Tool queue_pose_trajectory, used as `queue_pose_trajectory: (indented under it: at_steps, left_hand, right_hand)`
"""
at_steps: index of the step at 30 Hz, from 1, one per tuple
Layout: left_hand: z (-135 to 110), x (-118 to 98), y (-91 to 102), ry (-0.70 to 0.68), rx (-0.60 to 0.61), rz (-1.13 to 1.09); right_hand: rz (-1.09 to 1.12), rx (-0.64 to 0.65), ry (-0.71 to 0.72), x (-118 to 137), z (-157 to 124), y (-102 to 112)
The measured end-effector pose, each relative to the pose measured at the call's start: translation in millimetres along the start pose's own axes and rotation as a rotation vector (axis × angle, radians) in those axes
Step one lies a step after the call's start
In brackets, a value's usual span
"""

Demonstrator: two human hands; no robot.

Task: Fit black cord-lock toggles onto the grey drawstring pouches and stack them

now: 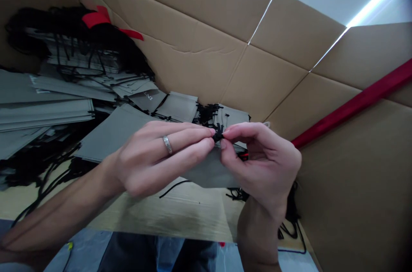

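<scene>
My left hand (164, 156), with a ring on one finger, reaches in from the left. Its fingertips pinch a small bunch of black cord (218, 134). From the right, my right hand (260, 156) grips the same black cord between thumb and forefinger, so both sets of fingertips nearly meet. Below the hands is a grey flat panel (209, 171), partly covered by them; whether the cord is attached to it I cannot tell. A loose black cord end (175, 187) lies on the table under my left hand.
Stacks of grey panels (45, 111) with black cords fill the left side, a red strip (96, 18) on top. Cardboard walls (193, 19) enclose the back and right. A dark red band (354, 102) slants along the right wall. The wooden tabletop (167, 216) ends near my legs.
</scene>
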State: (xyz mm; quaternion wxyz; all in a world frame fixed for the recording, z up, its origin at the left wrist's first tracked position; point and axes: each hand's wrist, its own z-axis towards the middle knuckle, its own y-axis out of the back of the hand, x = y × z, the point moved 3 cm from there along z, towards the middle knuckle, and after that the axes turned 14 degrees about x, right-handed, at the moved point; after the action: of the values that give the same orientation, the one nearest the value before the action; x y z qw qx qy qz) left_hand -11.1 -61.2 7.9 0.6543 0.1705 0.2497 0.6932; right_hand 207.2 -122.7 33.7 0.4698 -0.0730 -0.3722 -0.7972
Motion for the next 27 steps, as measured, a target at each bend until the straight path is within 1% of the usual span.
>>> queue_pose_trajectory:
  at_steps: [1,3,4,5,8,9,12,14,18,21,25,27]
  left_hand:
    - [-1,2,-1.1,-0.043,0.012,0.017]
    - [-2,-1,-1.9,-0.121,0.02,0.095]
    - [-1,-5,-1.5,-0.119,0.019,0.131]
    - [0,-10,-1.1,-0.096,0.025,0.163]
    - [6,-22,-0.2,0.034,0.046,0.244]
    - [8,-25,0.1,0.038,0.032,0.25]
    - [13,-25,0.9,-0.004,-0.071,0.24]
    - [15,-21,0.7,0.006,-0.104,0.211]
    - [20,-17,0.7,0.074,-0.111,0.122]
    - [22,-16,1.0,0.106,-0.124,0.08]
    - [23,-13,0.6,0.078,-0.115,0.04]
    - [22,-12,1.1,0.06,-0.11,0.068]
  right_hand:
    - [-0.003,-0.004,-0.002,0,0,0]
    - [-0.01,-0.008,-0.001,2,-1,0]
    - [-0.012,-0.009,0.003,2,-1,0]
    - [-0.015,-0.011,0.006,3,-1,0]
    - [-0.024,-0.015,0.029,4,0,-3]
    - [-0.026,-0.018,0.046,4,1,-3]
    - [-0.014,-0.03,0.109,5,3,-5]
    - [0.013,-0.027,0.139,4,5,-5]
    - [0.069,-0.022,0.181,3,7,-5]
    - [0.069,-0.023,0.194,3,7,-5]
    - [0.052,-0.031,0.2,2,7,-4]
    - [0.041,-0.026,0.192,2,7,-3]
